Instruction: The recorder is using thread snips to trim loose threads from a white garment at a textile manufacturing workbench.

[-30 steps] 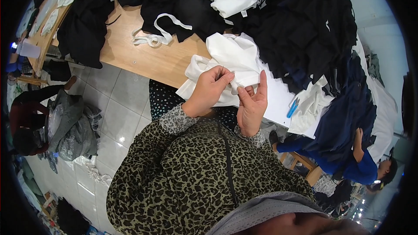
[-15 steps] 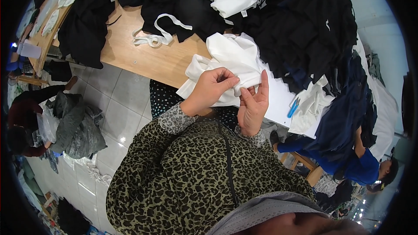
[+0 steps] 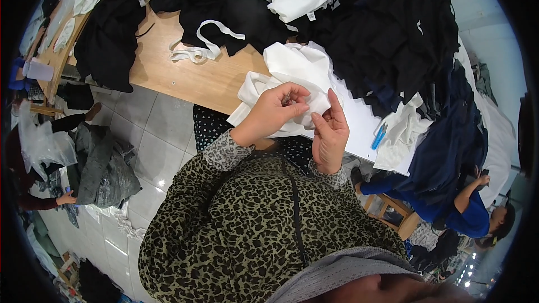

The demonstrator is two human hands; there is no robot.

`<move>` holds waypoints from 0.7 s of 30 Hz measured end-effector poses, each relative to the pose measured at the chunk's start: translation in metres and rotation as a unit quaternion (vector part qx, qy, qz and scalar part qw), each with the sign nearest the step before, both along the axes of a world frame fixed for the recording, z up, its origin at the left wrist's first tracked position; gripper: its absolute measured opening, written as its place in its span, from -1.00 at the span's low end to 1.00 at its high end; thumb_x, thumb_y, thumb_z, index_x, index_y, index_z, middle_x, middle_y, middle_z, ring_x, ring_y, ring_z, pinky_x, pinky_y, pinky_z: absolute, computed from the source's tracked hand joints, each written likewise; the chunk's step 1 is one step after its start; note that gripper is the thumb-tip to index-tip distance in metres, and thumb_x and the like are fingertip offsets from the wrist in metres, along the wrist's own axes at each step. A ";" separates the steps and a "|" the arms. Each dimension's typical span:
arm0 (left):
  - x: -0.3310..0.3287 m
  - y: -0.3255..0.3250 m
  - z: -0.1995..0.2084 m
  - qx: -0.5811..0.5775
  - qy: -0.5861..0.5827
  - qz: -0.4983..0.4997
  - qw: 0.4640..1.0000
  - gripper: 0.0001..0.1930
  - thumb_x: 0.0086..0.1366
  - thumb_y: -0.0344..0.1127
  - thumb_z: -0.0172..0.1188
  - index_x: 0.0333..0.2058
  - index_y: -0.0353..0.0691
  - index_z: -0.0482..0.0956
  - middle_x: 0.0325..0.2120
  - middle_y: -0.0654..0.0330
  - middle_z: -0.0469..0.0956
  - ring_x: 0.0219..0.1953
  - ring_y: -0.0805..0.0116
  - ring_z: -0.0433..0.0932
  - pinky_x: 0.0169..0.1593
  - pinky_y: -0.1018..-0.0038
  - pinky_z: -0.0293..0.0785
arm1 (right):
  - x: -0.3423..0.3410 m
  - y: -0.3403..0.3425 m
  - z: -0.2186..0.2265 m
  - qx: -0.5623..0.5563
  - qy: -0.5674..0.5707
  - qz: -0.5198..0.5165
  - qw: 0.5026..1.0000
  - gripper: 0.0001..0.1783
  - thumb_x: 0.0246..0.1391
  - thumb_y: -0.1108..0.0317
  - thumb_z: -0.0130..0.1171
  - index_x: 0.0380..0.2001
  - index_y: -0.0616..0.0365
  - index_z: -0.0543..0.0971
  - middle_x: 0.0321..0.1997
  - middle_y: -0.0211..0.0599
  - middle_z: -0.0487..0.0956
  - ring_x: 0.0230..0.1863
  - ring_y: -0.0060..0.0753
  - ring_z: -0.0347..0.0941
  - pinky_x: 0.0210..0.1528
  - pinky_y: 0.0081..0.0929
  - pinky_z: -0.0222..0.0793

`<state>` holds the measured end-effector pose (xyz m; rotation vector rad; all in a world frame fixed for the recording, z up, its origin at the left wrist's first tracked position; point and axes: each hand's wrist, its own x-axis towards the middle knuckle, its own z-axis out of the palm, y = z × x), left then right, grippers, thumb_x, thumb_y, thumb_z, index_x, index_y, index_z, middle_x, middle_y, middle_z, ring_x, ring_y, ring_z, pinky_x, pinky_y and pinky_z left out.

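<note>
A white cloth garment (image 3: 297, 67) lies bunched at the table edge in front of me, with both hands over its near part. My left hand (image 3: 272, 109) is closed, thumb and fingertips brought together. A small dark thing shows inside its curled fingers, too hidden to name. My right hand (image 3: 330, 134) pinches a fold of the white garment between thumb and curled fingers, while its index finger points up. The two hands are close together, fingertips slightly apart.
A white strap (image 3: 210, 50) lies on the wooden table (image 3: 163, 62). Black garments (image 3: 387, 39) are heaped at the right, near blue-handled snips (image 3: 379, 136) on white cloth. Co-workers are on both sides, one in a blue shirt (image 3: 469, 213); a grey bag (image 3: 106, 168) stands on the floor.
My right index finger has tilted left and the right hand has shifted slightly down. At left, the co-worker has raised a clear plastic bag. The blue-shirted co-worker's arm has moved up.
</note>
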<state>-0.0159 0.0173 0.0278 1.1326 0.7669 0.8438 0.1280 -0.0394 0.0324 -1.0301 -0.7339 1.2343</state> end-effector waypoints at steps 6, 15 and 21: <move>0.001 0.002 -0.010 0.015 0.016 0.069 0.997 -0.72 0.16 -0.42 0.14 -0.13 -0.31 0.42 -0.43 0.34 0.42 -0.40 0.63 0.33 -0.29 0.69 0.30 | 0.004 -0.001 0.000 -0.036 0.038 -0.044 0.998 -0.44 -0.05 0.70 0.08 0.09 0.31 0.32 -0.29 -0.37 0.43 -0.23 -0.63 0.34 -0.18 -0.72 0.30; -0.018 -0.015 0.000 -0.032 -0.028 0.092 0.995 -0.56 0.24 -0.44 0.04 0.09 -0.38 0.21 -0.25 0.24 0.45 -0.20 0.58 0.36 -0.18 0.67 0.31 | 0.000 0.009 0.008 -0.137 0.123 -0.025 0.983 -0.46 0.00 0.69 0.02 0.11 0.33 0.27 -0.21 -0.34 0.41 -0.23 -0.59 0.37 -0.15 -0.67 0.38; -0.021 -0.033 0.015 -0.162 -0.102 0.019 0.981 -0.80 0.26 -0.37 0.06 -0.17 -0.33 0.45 -0.41 0.26 0.52 -0.44 0.62 0.42 -0.36 0.70 0.37 | -0.009 0.013 0.005 -0.109 0.130 -0.005 0.985 -0.37 -0.02 0.72 0.00 0.18 0.28 0.18 -0.22 -0.36 0.38 -0.25 -0.62 0.36 -0.20 -0.68 0.38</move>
